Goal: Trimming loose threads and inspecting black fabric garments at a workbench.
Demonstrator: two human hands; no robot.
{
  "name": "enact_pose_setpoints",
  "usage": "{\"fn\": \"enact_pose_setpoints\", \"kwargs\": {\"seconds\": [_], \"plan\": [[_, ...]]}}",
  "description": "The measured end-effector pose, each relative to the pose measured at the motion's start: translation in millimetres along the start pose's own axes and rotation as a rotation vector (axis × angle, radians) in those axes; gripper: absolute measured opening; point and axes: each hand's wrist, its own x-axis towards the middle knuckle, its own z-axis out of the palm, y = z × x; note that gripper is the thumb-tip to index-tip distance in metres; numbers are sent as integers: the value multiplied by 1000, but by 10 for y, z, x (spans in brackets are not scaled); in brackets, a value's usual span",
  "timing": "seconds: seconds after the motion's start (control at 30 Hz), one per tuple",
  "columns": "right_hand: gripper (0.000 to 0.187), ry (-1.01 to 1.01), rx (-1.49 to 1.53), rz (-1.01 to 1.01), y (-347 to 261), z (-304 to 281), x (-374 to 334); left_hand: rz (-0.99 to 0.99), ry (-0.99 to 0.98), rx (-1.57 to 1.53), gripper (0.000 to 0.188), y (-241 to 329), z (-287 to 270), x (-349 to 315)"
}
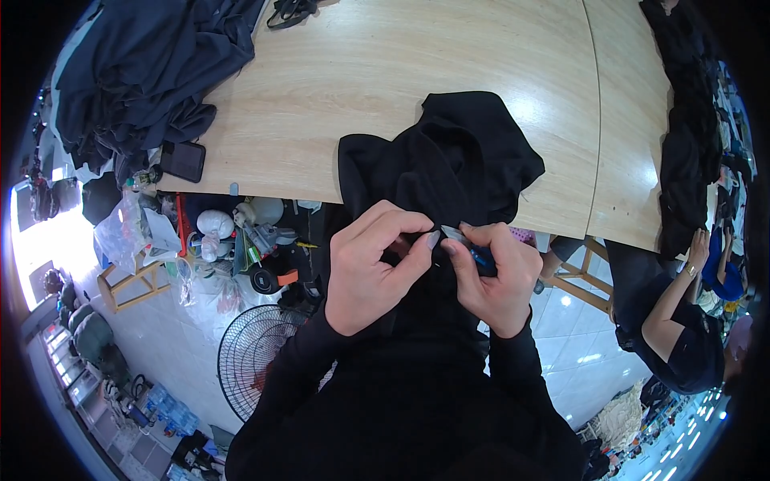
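Observation:
A black cloth garment [481, 152] lies bunched over the near edge of the wooden table [361, 72], with part of it hanging down toward me. My left hand [369, 268] is closed, thumb and forefinger pinching a fold of this cloth. Just to the right, my right hand [505, 276] is closed around small thread snips [454, 233]. Their short silver blades point at the pinched fold, close to my left thumb tip. A bit of blue handle shows inside my right palm; the rest is hidden by the fingers. Whether the blades touch the cloth, I cannot tell.
Dark cloth [152, 72] is piled at the table's far left, beside a black phone [183, 161]. Under the table edge stand cluttered supplies and a floor fan [257, 353]. At the right, a person [682, 337] sits near more black cloth [690, 144].

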Motion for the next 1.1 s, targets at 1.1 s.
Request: {"fn": "enact_pose_setpoints", "kwargs": {"seconds": [1.1], "plan": [[12,224,860,532,370,-105,10,141,32,415,32,-493,-186,146]]}}
